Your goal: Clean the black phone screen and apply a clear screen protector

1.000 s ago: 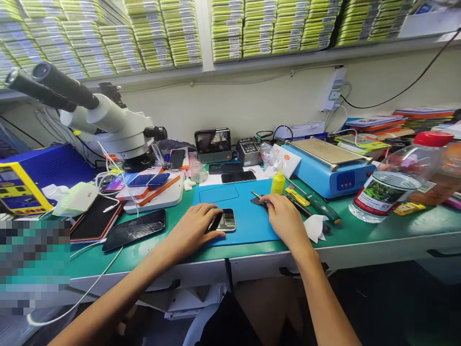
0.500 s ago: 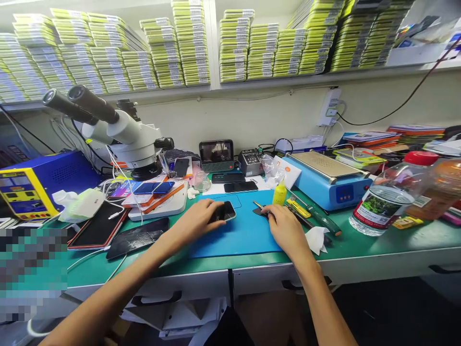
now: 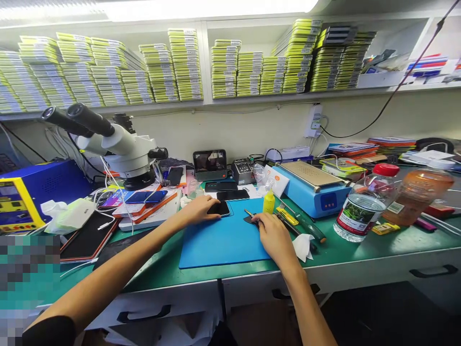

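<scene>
On the far left part of the blue mat point(image 3: 216, 245), my left hand point(image 3: 197, 210) grips a dark-screened phone point(image 3: 221, 208) by its left end. The phone lies face up over a thin dark rectangular outline point(image 3: 231, 207) on the mat. Toward the mat's right edge, my right hand point(image 3: 272, 231) is closed around a small dark flat tool point(image 3: 249, 219), whose grip is hidden by the fingers. A thin yellow-tipped piece point(image 3: 248, 212) juts out beside it. Just beyond that hand stands a yellow squeeze bottle point(image 3: 268, 202).
Left of the mat are a microscope point(image 3: 126, 149) and phones piled on a white box point(image 3: 149, 214). To the right lie a green-handled screwdriver point(image 3: 313, 231), a crumpled tissue point(image 3: 303, 246), a blue heating plate point(image 3: 317, 194) and a water bottle point(image 3: 360, 211). Two dark phones point(image 3: 233, 194) lie behind.
My left hand has carried the phone toward the mat's far edge, onto the outline. My right hand keeps its hold near the same spot. The whole view has tilted up and turned slightly right.
</scene>
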`<state>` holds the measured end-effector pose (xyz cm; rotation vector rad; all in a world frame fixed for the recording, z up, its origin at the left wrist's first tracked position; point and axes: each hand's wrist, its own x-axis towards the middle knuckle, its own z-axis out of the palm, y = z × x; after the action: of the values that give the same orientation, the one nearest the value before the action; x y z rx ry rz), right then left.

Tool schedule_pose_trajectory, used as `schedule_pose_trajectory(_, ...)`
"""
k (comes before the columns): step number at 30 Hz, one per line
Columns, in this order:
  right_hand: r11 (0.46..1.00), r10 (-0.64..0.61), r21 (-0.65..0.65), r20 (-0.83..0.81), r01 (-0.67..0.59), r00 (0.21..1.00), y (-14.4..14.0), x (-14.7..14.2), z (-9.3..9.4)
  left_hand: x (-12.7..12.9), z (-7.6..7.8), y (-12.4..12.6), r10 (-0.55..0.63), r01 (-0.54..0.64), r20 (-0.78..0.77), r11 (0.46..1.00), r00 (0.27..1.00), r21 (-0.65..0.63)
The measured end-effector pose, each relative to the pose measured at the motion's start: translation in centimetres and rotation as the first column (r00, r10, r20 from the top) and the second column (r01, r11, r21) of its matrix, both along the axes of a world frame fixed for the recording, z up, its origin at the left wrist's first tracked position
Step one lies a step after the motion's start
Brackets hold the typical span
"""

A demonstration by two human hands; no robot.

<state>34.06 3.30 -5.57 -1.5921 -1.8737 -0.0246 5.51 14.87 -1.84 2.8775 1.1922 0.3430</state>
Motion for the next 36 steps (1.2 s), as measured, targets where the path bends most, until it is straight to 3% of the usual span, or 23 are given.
schedule_pose_trajectory(4, 1.0, -0.011, -0.012, -0.01, 0.011, 1.0, -0.1, -0.1, 0.0, -0.1, 0.6, 0.4, 0.013, -0.013, 0.021, 1.0, 1.0, 0.008)
schedule_pose_trajectory(10, 1.0, -0.013, -0.011, -0.011, 0.012, 1.0, -0.1, -0.1, 0.1, 1.4, 3.2, 2.2, 0.043, -0.045, 0.072, 0.999, 0.996, 0.018)
schedule_pose_trajectory(14, 1.0, -0.018, -0.002, -0.012, 0.018, 1.0, -0.2, -0.1, 0.0, 2.6, 4.1, 1.1, 0.011, -0.008, 0.075, 0.999, 0.997, -0.04)
schedule_pose_trajectory(24, 1.0, 0.002, -0.008, -0.048, -0.003, 0.999, 0.1, 0.1, -0.5, 0.4, 2.1, -9.4, 0.045, -0.045, -0.006, 0.982, 0.999, -0.186)
schedule_pose_trajectory(32, 1.0, 0.002, -0.002, -0.069, -0.003, 0.998, 0.1, 0.0, -0.4, -0.8, 0.2, -11.4, 0.072, -0.064, 0.034, 0.976, 0.997, -0.206)
schedule_pose_trajectory(36, 1.0, 0.012, 0.005, -0.069, -0.012, 0.998, 0.2, 0.1, -0.5, -2.7, -0.6, -12.5, 0.128, -0.106, 0.089, 0.969, 0.988, -0.222)
